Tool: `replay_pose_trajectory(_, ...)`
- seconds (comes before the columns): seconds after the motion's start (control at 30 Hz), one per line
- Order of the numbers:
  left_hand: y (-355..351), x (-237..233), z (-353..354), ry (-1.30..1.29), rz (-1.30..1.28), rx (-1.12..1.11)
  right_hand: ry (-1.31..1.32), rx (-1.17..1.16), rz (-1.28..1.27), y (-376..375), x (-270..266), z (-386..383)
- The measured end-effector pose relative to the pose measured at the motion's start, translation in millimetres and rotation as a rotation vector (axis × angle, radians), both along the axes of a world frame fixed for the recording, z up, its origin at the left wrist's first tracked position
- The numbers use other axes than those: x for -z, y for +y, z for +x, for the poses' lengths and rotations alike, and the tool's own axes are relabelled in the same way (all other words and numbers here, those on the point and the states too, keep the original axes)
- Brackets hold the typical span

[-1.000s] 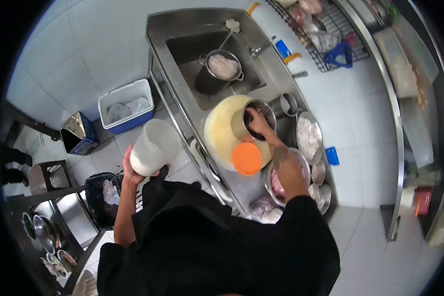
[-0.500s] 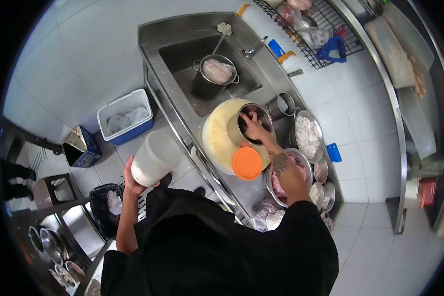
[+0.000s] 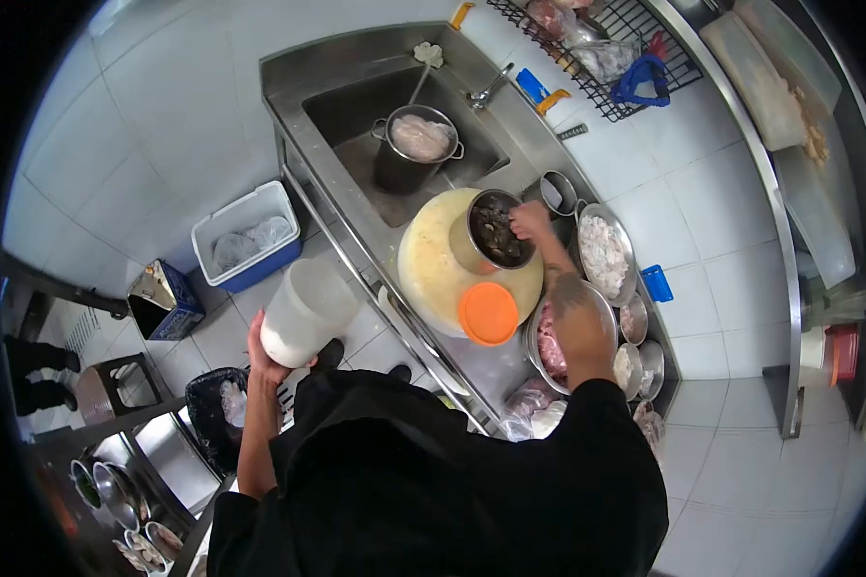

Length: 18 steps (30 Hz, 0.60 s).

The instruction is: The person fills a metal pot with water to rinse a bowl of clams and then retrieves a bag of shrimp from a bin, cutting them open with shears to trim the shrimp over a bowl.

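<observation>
Left hand (image 3: pixel 260 348) clamped round the base of the tall translucent plastic container (image 3: pixel 310 300), left of the counter; one-handed grip could slip if wet. Right hand (image 3: pixel 531 222) at the steel pot (image 3: pixel 464 248)'s right rim, fingers curled, can't tell if pinching; a snag could tip it on the round cream board (image 3: pixel 423 264).

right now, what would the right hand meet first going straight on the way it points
Most likely the steel pot's rim, just at the right hand's fingers; whether they already touch it or sit above is unclear.
</observation>
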<state>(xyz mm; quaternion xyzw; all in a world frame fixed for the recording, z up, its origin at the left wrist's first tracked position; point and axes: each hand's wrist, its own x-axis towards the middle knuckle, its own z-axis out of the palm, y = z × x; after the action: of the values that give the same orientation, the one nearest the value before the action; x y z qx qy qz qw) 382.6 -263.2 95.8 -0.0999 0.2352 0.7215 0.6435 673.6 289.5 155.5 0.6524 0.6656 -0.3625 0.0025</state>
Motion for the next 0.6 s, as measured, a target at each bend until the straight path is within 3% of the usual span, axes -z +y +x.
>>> replay_pose_trajectory(0.07,-0.1,3.1,4.8,0.022,0.036,0.018,-0.268,-0.277,0.628,-24.7,40.2,-16.6)
replay_pose_trajectory(0.2,4.4,5.8,0.6,0.041,-0.075,-0.027,-0.102,-0.398,0.431,-85.4,-15.5,-36.8)
replay_pose_trajectory(0.27,6.7,10.5,1.8,0.062,-0.007,0.004,-0.059,-0.462,0.559,-113.3,-56.5,-21.5)
replay_pose_trajectory(0.3,8.8,8.7,3.0,0.059,-0.007,0.009,0.109,-0.422,0.660,-127.6,-69.2,-9.2)
replay_pose_trajectory(0.37,15.5,1.6,3.4,0.018,0.032,-0.007,0.033,-0.322,0.617,-163.2,-93.5,18.1)
replay_pose_trajectory(0.43,22.6,-2.5,7.2,0.014,0.029,-0.018,-0.079,-0.295,0.579,-194.7,-85.8,48.0)
replay_pose_trajectory(0.5,26.6,-6.3,13.1,0.012,0.010,-0.016,-0.166,-0.311,0.361,-218.2,-66.4,66.5)
replay_pose_trajectory(0.6,42.0,-8.0,20.8,-0.014,-0.057,0.038,-0.252,-0.383,0.492,-236.0,-2.3,77.8)
